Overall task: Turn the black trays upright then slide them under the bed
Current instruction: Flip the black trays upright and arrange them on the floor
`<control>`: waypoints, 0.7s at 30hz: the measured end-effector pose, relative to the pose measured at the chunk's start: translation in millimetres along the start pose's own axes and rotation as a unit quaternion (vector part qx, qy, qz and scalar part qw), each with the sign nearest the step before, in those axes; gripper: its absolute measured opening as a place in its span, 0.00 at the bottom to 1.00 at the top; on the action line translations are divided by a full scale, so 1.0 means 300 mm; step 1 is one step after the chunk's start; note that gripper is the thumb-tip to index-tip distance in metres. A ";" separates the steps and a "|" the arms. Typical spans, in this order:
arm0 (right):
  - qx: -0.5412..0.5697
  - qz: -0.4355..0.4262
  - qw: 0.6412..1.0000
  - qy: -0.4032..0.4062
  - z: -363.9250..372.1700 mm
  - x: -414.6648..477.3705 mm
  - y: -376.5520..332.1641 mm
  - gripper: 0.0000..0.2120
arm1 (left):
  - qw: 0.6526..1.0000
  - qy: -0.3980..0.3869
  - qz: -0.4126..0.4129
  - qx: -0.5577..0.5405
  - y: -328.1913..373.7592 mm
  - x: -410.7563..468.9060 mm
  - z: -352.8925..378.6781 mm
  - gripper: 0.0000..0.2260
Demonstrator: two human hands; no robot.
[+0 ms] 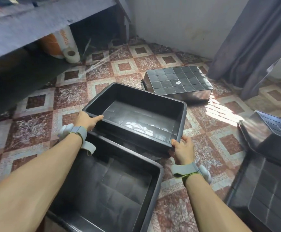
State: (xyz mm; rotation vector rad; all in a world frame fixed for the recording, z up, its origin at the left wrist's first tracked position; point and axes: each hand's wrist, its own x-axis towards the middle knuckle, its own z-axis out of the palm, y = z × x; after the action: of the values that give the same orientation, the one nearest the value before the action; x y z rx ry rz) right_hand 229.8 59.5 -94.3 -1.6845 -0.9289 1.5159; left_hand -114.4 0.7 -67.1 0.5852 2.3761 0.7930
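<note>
Black plastic rim pinched from both ends: left hand (87,120) fingers (97,117) curled over it, right hand (183,150) clamping the near corner. That upright tray (153,101) sits tilted, overlapping another upright tray (128,164) nearer me, bed (19,30) off left.

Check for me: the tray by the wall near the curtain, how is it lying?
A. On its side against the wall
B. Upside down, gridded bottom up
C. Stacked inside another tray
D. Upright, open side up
B. The far tray shows its gridded underside facing up, flat on the floor and apart from the wall, while the held tray, gripped by the left hand and right hand, is open side up.
</note>
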 end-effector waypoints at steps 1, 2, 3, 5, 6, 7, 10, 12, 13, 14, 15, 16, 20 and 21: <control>-0.030 -0.006 1.000 0.003 0.000 0.005 0.017 0.18 | 1.000 -0.004 0.000 0.021 -0.011 -0.006 0.009 0.34; -0.067 -0.012 0.998 0.005 -0.001 0.002 0.028 0.19 | 0.999 -0.001 0.005 0.037 -0.025 -0.003 0.023 0.32; -0.109 -0.022 0.994 0.013 -0.001 0.004 0.043 0.20 | 0.998 0.004 0.011 0.055 -0.040 -0.008 0.035 0.33; -0.205 -0.049 0.977 0.040 0.000 -0.010 0.048 0.21 | 0.996 0.007 0.015 0.088 -0.068 -0.013 0.047 0.34; -0.242 -0.056 0.967 0.052 0.001 -0.010 0.049 0.22 | 0.995 0.010 0.016 0.097 -0.078 -0.006 0.051 0.36; -0.266 -0.061 0.960 0.060 0.001 0.002 0.059 0.23 | 0.993 0.014 0.012 0.115 -0.090 0.007 0.054 0.38; -0.278 -0.044 0.959 0.033 -0.001 0.020 0.077 0.27 | 0.986 0.013 0.008 0.167 -0.114 0.050 0.065 0.42; -0.265 -0.024 0.964 -0.002 -0.003 0.029 0.093 0.29 | 0.980 0.012 0.019 0.199 -0.118 0.064 0.070 0.39; -0.262 -0.025 0.965 -0.013 -0.006 0.031 0.098 0.30 | 0.978 0.014 0.023 0.207 -0.116 0.058 0.067 0.39; -0.264 -0.029 0.964 -0.017 -0.007 0.031 0.101 0.30 | 0.979 0.017 0.027 0.201 -0.118 0.060 0.071 0.40; -0.264 -0.029 0.964 -0.017 -0.005 0.034 0.107 0.30 | 0.982 0.011 0.017 0.187 -0.115 0.048 0.069 0.44; -0.262 -0.026 0.964 -0.015 -0.003 0.033 0.107 0.30 | 0.985 0.010 0.016 0.174 -0.117 0.049 0.072 0.48; -0.258 -0.003 0.966 -0.016 0.001 0.055 0.128 0.33 | 0.985 -0.008 0.040 0.168 -0.151 0.085 0.055 0.51; -0.257 0.002 0.966 -0.019 -0.002 0.066 0.140 0.34 | 0.984 -0.008 0.042 0.175 -0.160 0.093 0.052 0.52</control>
State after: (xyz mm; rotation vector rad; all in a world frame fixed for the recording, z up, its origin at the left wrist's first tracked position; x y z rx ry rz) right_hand 234.6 54.9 -140.4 -2.0122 -1.4320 1.3860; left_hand -136.0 -12.5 -118.9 0.8347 2.5058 0.4023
